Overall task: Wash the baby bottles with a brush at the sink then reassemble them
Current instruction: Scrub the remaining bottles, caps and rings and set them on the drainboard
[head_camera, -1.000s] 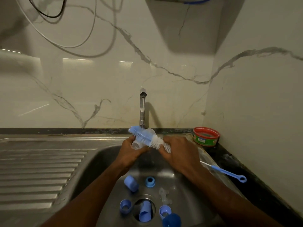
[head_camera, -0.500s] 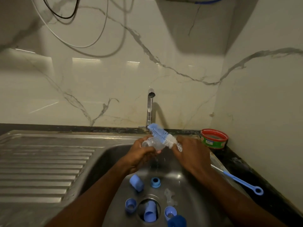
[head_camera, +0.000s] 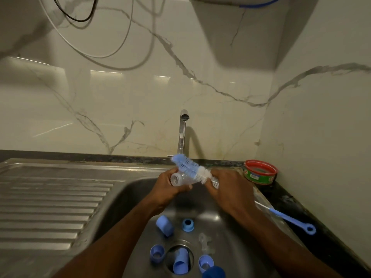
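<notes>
at the near edge of the steel sink basin (head_camera: 128,199) a dark blue cap (head_camera: 214,272) sits lowest in view, with a light blue cap (head_camera: 181,261) lying in the drain opening, a blue ring (head_camera: 157,254) to its left and another blue piece (head_camera: 205,261) to its right. a clear teat (head_camera: 205,242) lies just beyond, then a blue cap on its side (head_camera: 165,225) and a blue collar ring (head_camera: 188,225). above the basin the left hand (head_camera: 168,187) has its fingers curled round a clear baby bottle (head_camera: 181,179), held tilted with its neck toward the left. the right hand (head_camera: 230,187) grips the twisted handle of the bottle brush (head_camera: 189,165), whose blue and white bristles lie across the bottle's outside. on the dark counter to the right lies a thin blue brush (head_camera: 291,219) with a loop end, and farther back a red-rimmed round tub (head_camera: 260,171). the ribbed drainboard (head_camera: 50,199) spreads left. a chrome tap (head_camera: 182,133) stands behind, against white veined marble walls (head_camera: 120,101), with cables (head_camera: 112,55) looping overhead.
</notes>
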{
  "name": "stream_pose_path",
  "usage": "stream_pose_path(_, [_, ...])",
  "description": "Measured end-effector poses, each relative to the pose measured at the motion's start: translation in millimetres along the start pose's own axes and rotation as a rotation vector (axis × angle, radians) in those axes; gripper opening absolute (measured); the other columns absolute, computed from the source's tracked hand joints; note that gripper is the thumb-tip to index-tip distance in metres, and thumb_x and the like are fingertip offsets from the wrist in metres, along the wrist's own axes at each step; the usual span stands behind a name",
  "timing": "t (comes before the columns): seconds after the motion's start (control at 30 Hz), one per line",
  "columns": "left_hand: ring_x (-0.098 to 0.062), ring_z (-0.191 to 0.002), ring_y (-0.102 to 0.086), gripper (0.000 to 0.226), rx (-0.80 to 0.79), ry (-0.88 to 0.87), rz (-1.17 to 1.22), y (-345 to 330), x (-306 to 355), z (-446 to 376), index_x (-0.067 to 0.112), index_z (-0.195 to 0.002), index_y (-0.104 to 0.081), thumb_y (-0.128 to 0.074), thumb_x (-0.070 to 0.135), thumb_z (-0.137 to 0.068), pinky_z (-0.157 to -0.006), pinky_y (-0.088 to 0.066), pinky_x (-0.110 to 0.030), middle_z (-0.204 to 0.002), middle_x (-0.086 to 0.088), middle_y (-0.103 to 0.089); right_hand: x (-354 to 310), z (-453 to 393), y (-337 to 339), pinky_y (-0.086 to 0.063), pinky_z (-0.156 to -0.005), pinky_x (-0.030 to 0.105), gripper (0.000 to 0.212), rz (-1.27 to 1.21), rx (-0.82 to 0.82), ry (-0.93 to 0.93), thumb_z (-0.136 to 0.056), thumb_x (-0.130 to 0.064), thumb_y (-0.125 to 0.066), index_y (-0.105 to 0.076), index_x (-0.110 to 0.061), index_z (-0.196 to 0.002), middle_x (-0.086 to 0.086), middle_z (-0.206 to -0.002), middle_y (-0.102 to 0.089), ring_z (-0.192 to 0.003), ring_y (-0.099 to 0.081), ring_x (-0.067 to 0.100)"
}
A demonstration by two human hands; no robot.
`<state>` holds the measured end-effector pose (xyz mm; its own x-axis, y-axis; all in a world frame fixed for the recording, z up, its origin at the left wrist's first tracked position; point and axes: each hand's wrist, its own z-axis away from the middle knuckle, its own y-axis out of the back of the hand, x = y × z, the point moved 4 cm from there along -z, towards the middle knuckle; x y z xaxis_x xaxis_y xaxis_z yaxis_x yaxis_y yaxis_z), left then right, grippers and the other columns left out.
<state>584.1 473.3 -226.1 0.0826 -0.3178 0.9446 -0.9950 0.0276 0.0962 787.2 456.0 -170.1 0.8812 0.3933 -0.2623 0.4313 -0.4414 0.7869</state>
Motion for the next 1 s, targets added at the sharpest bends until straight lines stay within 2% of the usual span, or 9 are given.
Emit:
stream_pose_path(0.07, [-0.018,-0.111,-0.068,0.058,0.011,0.003,0.016,-2,2,-1,0.015,-0.132,-0.059,-0.078,-0.001,-0.080,-0.090,-0.059,-0.037,-0.123,-0.002,-0.069,2,-1,2,-0.049,-0.071,0.025,0.029,0.017,0.042,-0.054,-0.096,-0.052,-0.059,-0.068,-0.035,-0.117,-0.011,-0.097,-0.071,-0.079,-0.058,0.006])
stream_pose_path(0.17, [-0.018,-0.111,-0.068,0.057,0.095,0.017,0.049,3,-4,-5,0.015,-0.131,-0.059,-0.080,0.003,-0.079,-0.091,-0.059,-0.036,-0.122,-0.004,-0.070,-5,3,-2,-0.045,-0.073,0.025,0.029,0.030,-0.022,-0.012,-0.098,-0.050,-0.056,-0.067,-0.030,-0.117,-0.009,-0.100,-0.070,-0.084,-0.060,0.008])
stream_pose_path(0.3, [-0.022,-0.111,-0.069,0.054,0.129,0.055,0.112,4,-6,-8,0.011,-0.126,-0.062,-0.081,0.005,-0.077,-0.093,-0.058,-0.038,-0.118,-0.006,-0.073,-11,4,1,-0.046,-0.075,0.023,0.028,-0.026,0.026,-0.010,-0.098,-0.049,-0.058,-0.066,-0.033,-0.119,-0.009,-0.104,-0.070,-0.082,-0.055,0.005])
stream_pose_path(0.43, [-0.019,-0.109,-0.070,0.062,0.162,0.048,0.106,0,-6,-5,0.016,-0.123,-0.064,-0.086,0.023,-0.066,-0.092,-0.057,-0.036,-0.116,-0.003,-0.073,-15,4,-2,-0.049,-0.083,0.027,0.029,-0.037,-0.043,0.027,-0.099,-0.049,-0.056,-0.063,-0.032,-0.122,-0.007,-0.108,-0.068,-0.094,-0.062,0.010])
stream_pose_path(0.5, [-0.019,-0.108,-0.070,0.061,0.213,0.013,0.102,4,-4,-4,0.019,-0.120,-0.064,-0.085,0.027,-0.064,-0.089,-0.058,-0.035,-0.114,-0.002,-0.073,-13,4,3,-0.049,-0.081,0.028,0.029,-0.004,-0.014,0.011,-0.098,-0.049,-0.056,-0.065,-0.032,-0.120,-0.008,-0.106,-0.069,-0.091,-0.061,0.010])
stream_pose_path(0.57, [-0.014,-0.105,-0.069,0.055,0.233,0.008,0.115,5,-2,-4,0.022,-0.118,-0.063,-0.085,0.020,-0.068,-0.085,-0.058,-0.030,-0.113,0.002,-0.072,-2,2,7,-0.047,-0.075,0.027,0.028,0.006,0.030,-0.064,-0.098,-0.048,-0.057,-0.068,-0.032,-0.117,-0.008,-0.102,-0.070,-0.083,-0.058,0.009])
stream_pose_path(0.7, [-0.021,-0.108,-0.069,0.050,0.166,0.048,0.153,-1,-2,-4,0.021,-0.119,-0.062,-0.081,0.004,-0.076,-0.080,-0.061,-0.031,-0.117,-0.004,-0.070,3,1,-2,-0.047,-0.076,0.026,0.022,0.018,-0.028,-0.075,-0.098,-0.044,-0.058,-0.068,-0.031,-0.113,-0.007,-0.102,-0.071,-0.081,-0.055,0.006])
stream_pose_path(0.83, [-0.029,-0.114,-0.068,0.068,0.083,0.063,0.243,-4,-5,-2,0.012,-0.132,-0.058,-0.083,0.014,-0.069,-0.087,-0.060,-0.041,-0.124,-0.011,-0.069,-13,3,-2,-0.049,-0.079,0.026,0.026,-0.039,-0.023,0.034,-0.098,-0.047,-0.058,-0.066,-0.033,-0.118,-0.009,-0.104,-0.070,-0.087,-0.060,0.008])
stream_pose_path(1.0, [-0.027,-0.113,-0.069,0.058,0.044,0.052,0.227,-7,-2,-3,0.010,-0.127,-0.062,-0.078,0.019,-0.072,-0.098,-0.055,-0.047,-0.119,-0.010,-0.073,-1,1,2,-0.046,-0.075,0.026,0.027,0.019,-0.004,-0.048,-0.099,-0.048,-0.055,-0.066,-0.033,-0.118,-0.008,-0.105,-0.071,-0.084,-0.058,0.008])
